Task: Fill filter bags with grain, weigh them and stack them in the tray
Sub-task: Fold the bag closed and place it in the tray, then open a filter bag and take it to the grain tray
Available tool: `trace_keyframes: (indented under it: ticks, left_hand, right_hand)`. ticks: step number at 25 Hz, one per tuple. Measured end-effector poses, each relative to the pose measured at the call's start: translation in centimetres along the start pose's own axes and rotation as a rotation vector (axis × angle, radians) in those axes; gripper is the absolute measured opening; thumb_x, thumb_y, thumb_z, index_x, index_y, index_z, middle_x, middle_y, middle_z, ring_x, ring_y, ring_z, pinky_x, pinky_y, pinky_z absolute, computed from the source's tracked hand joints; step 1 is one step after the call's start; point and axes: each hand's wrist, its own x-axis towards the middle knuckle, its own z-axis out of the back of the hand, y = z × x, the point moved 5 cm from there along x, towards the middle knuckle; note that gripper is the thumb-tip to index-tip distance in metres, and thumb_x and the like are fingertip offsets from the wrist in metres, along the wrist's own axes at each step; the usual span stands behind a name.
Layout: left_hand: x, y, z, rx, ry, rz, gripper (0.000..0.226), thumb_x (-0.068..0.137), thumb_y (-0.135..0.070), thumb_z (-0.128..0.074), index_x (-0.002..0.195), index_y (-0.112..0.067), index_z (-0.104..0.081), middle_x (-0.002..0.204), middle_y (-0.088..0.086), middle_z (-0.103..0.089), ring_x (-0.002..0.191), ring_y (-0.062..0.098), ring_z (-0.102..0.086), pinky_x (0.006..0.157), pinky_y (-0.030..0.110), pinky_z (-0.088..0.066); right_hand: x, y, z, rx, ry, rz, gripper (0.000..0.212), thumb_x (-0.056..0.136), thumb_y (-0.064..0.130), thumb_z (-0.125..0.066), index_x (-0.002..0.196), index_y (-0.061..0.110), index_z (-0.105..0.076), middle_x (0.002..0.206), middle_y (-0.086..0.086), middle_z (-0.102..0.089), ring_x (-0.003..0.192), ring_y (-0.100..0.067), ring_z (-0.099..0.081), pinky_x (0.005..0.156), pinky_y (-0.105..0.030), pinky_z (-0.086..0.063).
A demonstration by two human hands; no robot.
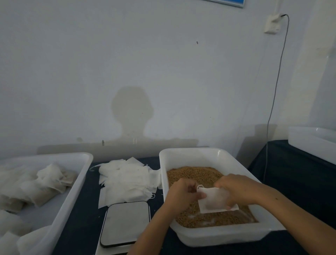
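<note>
White filter bag (pixel 216 200): you are pinching it with left hand (pixel 183 195) and right hand (pixel 236 189) over the grain (pixel 196 174) in its tub (pixel 191 154).

Honestly nothing readable from where I'm sitting. The scale (pixel 125 223) near the middle shows me a blank metal top, with no digits or brand in view. The blue-edged sign (pixel 229 2) at the far top of the wall is cut off, so I can't make out any lettering. The white bins carry no labels that I can see.
</note>
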Motion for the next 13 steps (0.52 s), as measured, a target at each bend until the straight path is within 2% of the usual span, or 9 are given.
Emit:
trace_keyframes:
  ticks: [4,13]
  left_hand:
    - [-0.02,0.06,-0.10,0.010,0.013,-0.005,0.018,0.082,-0.024,-0.072,0.092,-0.009,-0.071,0.091,0.008,-0.072,0.088,0.026,-0.067,0.086,0.047,-0.052]
    - [0.01,-0.01,-0.28,0.039,0.034,-0.026,0.011,0.082,-0.023,-0.073,0.087,-0.013,-0.072,0.085,0.003,-0.072,0.081,0.021,-0.067,0.083,0.041,-0.055]
  right_hand:
    - [-0.14,0.35,0.57,-0.051,0.013,-0.001,0.042,0.076,0.024,-0.074,0.116,0.027,-0.062,0.111,0.005,-0.065,0.100,-0.015,-0.061,0.087,-0.030,-0.051]
    - [-0.26,0.46,0.76,-0.071,0.032,-0.004,0.039,0.078,0.022,-0.073,0.114,0.025,-0.062,0.113,0.006,-0.062,0.103,-0.015,-0.058,0.083,-0.026,-0.046]
